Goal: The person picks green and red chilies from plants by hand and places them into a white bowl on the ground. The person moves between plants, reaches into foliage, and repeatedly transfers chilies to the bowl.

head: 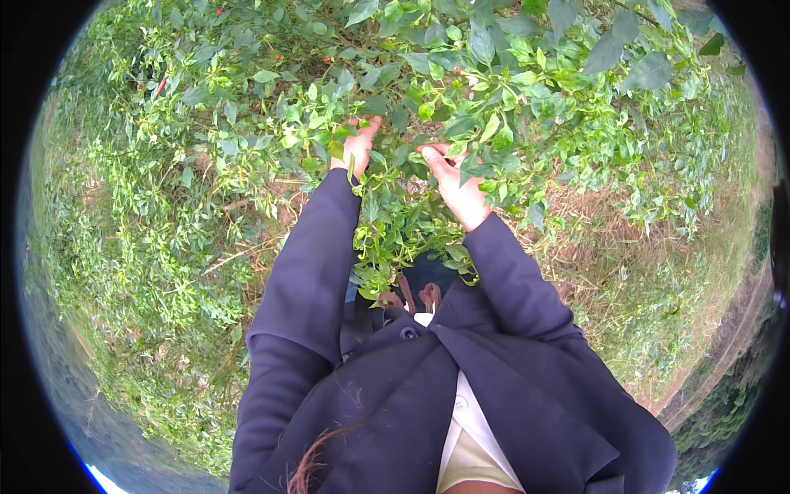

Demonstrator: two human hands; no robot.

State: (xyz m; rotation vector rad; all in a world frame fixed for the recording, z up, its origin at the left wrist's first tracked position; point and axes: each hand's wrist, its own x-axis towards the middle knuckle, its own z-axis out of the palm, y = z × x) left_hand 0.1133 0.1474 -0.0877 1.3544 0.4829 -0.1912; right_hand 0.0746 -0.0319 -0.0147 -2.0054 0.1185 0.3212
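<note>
My left hand [359,148] reaches in among the leafy branches of a chilli pepper plant [395,207], its fingers partly covered by leaves. To its right, my right hand [457,182] is at the same plant, thumb and fingertips close together beside a green leaf [457,149]. Whether either hand grips a stem, leaf or fruit cannot be made out. A gap with darker leaves lies between the two hands. Small red chillies show beyond them, one [457,70] above my right hand and another [327,60] past my left.
Dense pepper bushes [166,247] spread to the left, with a longer red chilli [162,86] at the upper left. Broad dark leaves [648,71] hang at the upper right. Dry straw [586,228] covers ground on the right. Brown cord loops [430,296] hang near my jacket.
</note>
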